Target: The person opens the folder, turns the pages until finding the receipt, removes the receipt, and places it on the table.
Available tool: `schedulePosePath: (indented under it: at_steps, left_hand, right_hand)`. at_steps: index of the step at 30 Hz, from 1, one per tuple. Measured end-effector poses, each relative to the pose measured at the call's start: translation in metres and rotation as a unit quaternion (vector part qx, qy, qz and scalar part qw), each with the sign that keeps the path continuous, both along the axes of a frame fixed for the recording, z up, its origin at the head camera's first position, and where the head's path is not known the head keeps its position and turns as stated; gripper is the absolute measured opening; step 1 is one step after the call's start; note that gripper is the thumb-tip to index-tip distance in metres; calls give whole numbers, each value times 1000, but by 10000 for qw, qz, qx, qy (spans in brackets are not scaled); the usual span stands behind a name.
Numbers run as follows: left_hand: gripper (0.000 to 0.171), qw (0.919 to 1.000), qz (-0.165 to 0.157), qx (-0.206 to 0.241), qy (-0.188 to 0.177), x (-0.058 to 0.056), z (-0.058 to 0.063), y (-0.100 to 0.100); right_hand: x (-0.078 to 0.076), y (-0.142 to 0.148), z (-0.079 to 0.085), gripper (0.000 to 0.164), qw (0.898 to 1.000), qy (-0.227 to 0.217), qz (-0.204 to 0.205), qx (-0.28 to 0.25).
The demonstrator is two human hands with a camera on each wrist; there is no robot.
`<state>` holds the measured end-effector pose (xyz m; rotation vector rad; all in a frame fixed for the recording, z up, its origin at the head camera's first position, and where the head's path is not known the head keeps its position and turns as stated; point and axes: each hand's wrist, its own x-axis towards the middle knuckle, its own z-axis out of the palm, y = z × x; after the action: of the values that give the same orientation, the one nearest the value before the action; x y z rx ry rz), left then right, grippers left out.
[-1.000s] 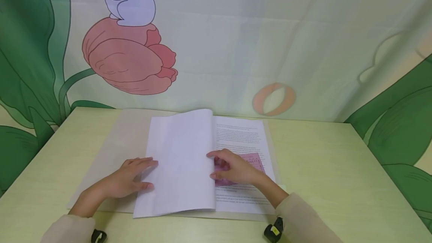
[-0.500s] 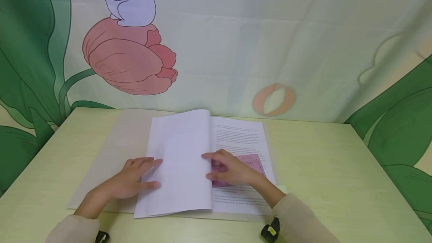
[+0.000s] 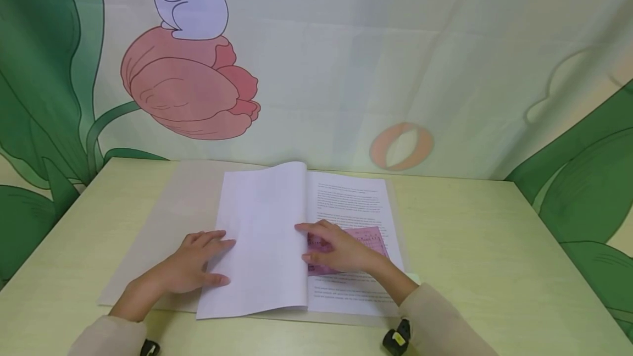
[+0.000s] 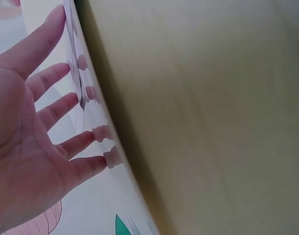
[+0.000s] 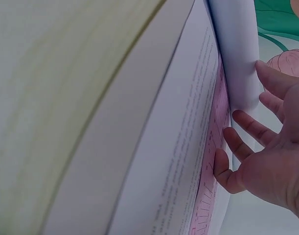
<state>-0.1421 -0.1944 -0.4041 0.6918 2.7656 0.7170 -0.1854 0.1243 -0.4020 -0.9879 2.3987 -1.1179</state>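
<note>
White sheets (image 3: 262, 235) are turned over to the left, their blank side up, with a rounded bend along the right. My left hand (image 3: 190, 262) rests spread on their left edge. In the left wrist view the left hand (image 4: 32, 117) shows parted fingers, tips at the sheets and the smooth cover. The thumb and index finger of my right hand (image 3: 341, 249) touch the bend, also seen in the right wrist view, where the other fingers of the right hand (image 5: 271, 166) are loosely bent. Partly beneath this hand, a pink printed slip (image 3: 370, 235) lies on a printed page (image 3: 351, 196).
A pale, translucent folder cover (image 3: 173, 196) lies opened flat under the papers on the light wooden table (image 3: 475, 246). Behind the table hangs a curtain (image 3: 316, 70) with a printed tulip and leaves. A dark wrist device (image 3: 397, 338) sits at the right sleeve.
The bend in the turned sheets has shifted slightly left, and my right hand has moved with it. More of the printed page shows. My left hand has moved a little to the right.
</note>
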Motion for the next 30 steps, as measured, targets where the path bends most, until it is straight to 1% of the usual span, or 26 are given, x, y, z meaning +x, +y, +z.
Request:
schedulePosePath:
  at_steps: [5,10,13,17,21,25,30]
  left_hand:
    - [72,9999,-53,81,-88,0,2,-2]
    - [73,9998,-74,152,-87,-1,2,-2]
    - [75,9998,-71,150,-82,-1,1,-1]
    - [79,9998,-92,181,-68,-2,1,0]
    - [80,9996,-81,196,-161,-2,3,1]
    - [79,9995,-73,167,-255,-1,4,1]
    - [78,9994,-96,130,-295,-1,4,0]
  right_hand:
    - [1,0,0,57,9999,-96,-54,-115]
    - [-1,-1,0,52,9999,43,63,-101]
    - [-1,-3,0,51,9998,163,104,25]
    - [-1,-5,2,52,9996,146,17,249]
    - [-1,-5,3,52,9994,121,-28,328]
    - [-2,-4,2,52,9997,106,27,211]
    - [-3,0,0,54,10000,-59,56,13]
